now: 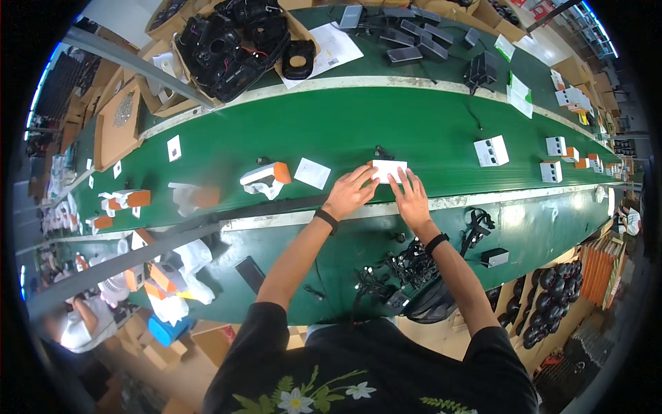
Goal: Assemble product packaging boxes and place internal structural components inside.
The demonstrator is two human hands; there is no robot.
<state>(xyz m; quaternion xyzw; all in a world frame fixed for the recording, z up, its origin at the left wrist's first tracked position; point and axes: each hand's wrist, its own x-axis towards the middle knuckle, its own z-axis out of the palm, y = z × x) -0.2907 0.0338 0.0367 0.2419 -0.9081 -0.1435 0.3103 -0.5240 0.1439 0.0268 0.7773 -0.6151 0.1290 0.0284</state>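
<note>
One green conveyor belt, both hands at its near side

Counter alongside, black cable pile on it. Left hand and right hand: fingers part-spread, tips on white box (firm grip or light touch, can't tell). Box sits over belt's near side; black item just beyond.

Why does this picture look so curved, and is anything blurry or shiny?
Head view: the long, smooth green belt bows toward the black rim, as fisheye lenses do; head view: an orange-and-white item on it is smeared, while the small white box at the left hand and right hand looks sharper; head view: pale glare brightens the glossy dark-green worktable.
</note>
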